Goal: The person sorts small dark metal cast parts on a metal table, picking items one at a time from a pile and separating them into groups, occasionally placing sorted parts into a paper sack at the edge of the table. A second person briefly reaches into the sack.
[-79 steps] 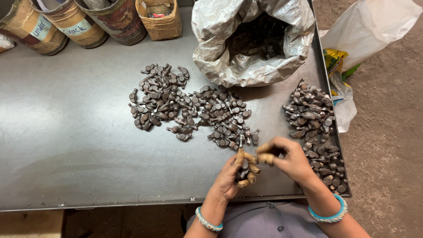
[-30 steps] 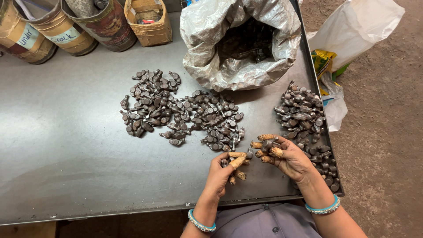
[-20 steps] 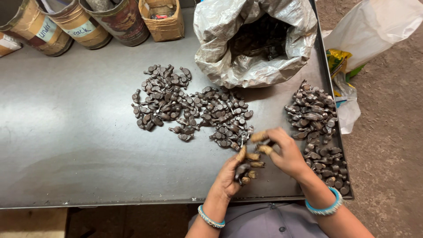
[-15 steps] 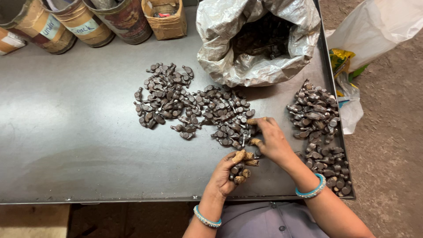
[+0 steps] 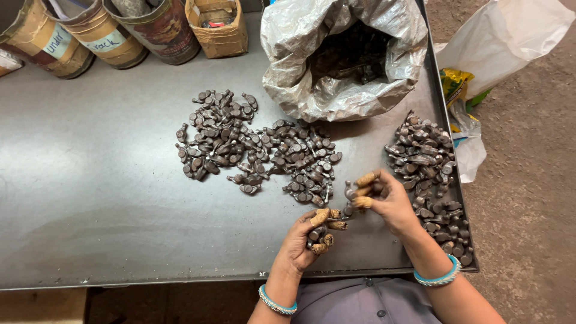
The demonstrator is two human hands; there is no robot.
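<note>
My left hand [image 5: 306, 237], fingertips wrapped in tan tape, is closed around a small handful of dark metal parts near the table's front edge. My right hand [image 5: 384, 198], taped the same way, pinches one dark metal part [image 5: 350, 191] just right of the left hand. A wide pile of the same small dark parts [image 5: 252, 150] lies spread across the middle of the grey metal table [image 5: 90, 198]. A second pile [image 5: 429, 174] lies along the right edge, beside my right wrist.
A crumpled silver bag [image 5: 342, 60] holding more dark parts stands open at the back. Round labelled tins [image 5: 102, 33] and a small taped box [image 5: 217, 27] line the back left. White plastic bags [image 5: 498, 42] lie on the floor to the right.
My right hand reached out to the edge of the middle pile and came back toward the left hand with a part. The left hand stayed put with its handful.
</note>
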